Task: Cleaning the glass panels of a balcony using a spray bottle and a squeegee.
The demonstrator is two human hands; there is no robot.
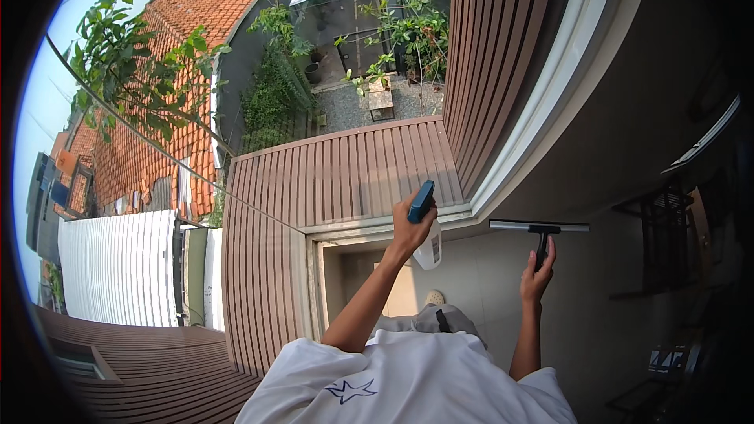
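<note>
My left hand (410,225) is closed around the neck of a spray bottle (433,250) with a blue trigger head (421,202) and a translucent body that hangs below the fist. In front of that hand is a large glass window (353,176), through which brown slatted cladding shows. To the right, my right hand (537,274) grips the black handle of a window squeegee (539,228). The squeegee's blade lies crosswise at the top, over the floor in view, apart from the glass.
The white window frame (518,159) curves up on the right, and its sill (371,229) runs before me. Dark furniture (671,241) stands at the far right on the tiled floor (489,288). Outside are tiled roofs (194,6), plants and a gravel yard.
</note>
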